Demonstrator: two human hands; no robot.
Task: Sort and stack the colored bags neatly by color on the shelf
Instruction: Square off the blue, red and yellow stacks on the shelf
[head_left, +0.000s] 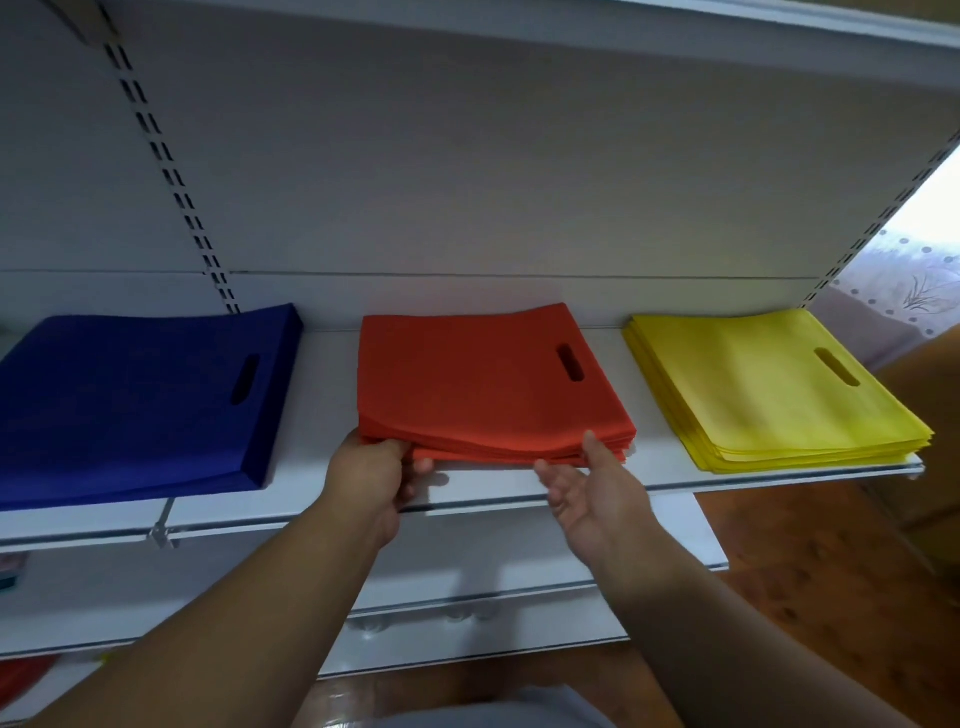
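Note:
Three flat stacks of bags lie side by side on the white shelf (519, 483): a blue stack (140, 400) at the left, a red stack (483, 379) in the middle and a yellow stack (769, 389) at the right. Each top bag shows a slot handle. My left hand (374, 478) grips the red stack's front left corner, thumb on top and fingers under the edge. My right hand (592, 483) is at the stack's front right edge with straight fingers, palm up, thumb resting against the top bag.
The shelf's back panel (467, 182) rises behind the stacks, with slotted uprights (171, 176) at left and right. Another shelf (623, 31) hangs above. Lower shelves (467, 571) jut out below my arms. A wooden floor (810, 571) shows at the right.

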